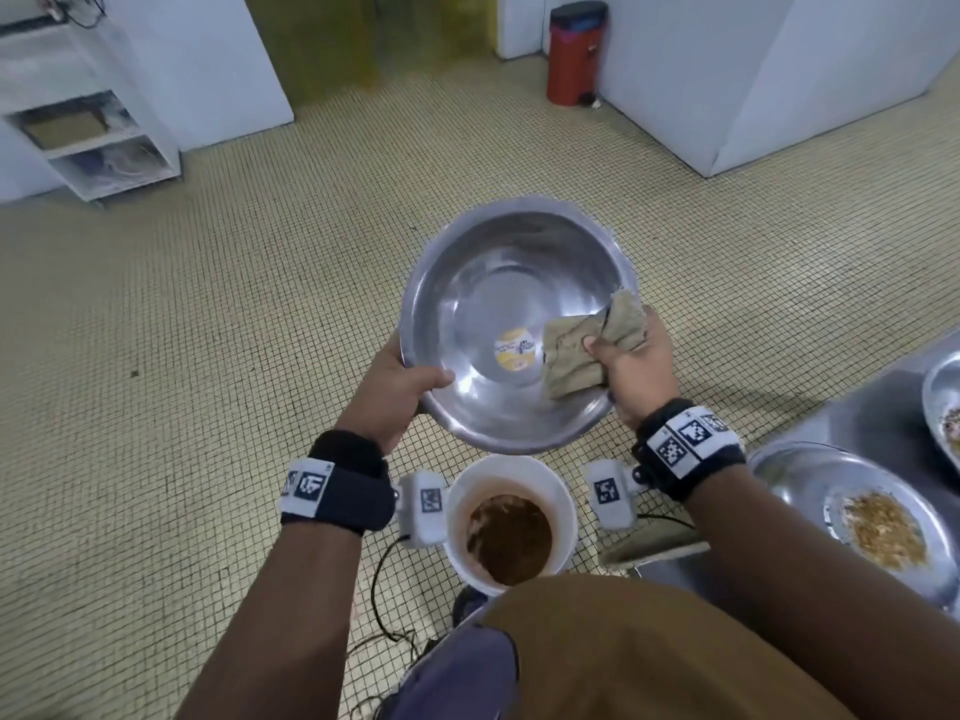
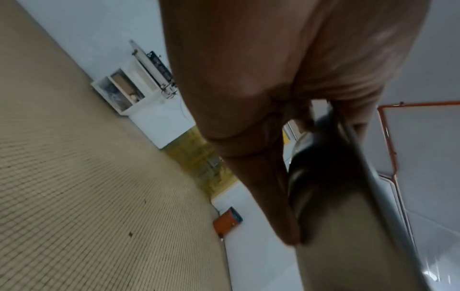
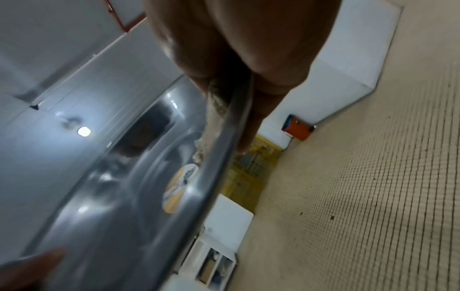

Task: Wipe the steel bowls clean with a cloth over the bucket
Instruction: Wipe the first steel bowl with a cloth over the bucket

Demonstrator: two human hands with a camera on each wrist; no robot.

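Even, cool indoor light, soft shadows on the tiled floor (image 1: 208, 356); head view sharp at centre, bowed at edges; both wrist views motion-blurred and strongly warped, with ceiling-lamp glare on the steel bowl (image 3: 104, 196) and each hand out of focus.

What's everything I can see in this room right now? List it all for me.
steel bowl: one, silver with a yellow sticker inside, held up over the bucket
cloth: one, tan, draped over the bowl's right rim
bucket: one, white, brown liquid inside, on the floor below the bowl
dirty steel dishes: two in view, silver with food scraps, on a steel counter at right
pedal bin: one, red with dark lid, by the far wall
shelf unit: one, white, far left
floor: small beige tiles
left hand: grips the bowl's left rim
right hand: pinches the cloth against the bowl's rim
wrist cameras: two, white, on dark straps
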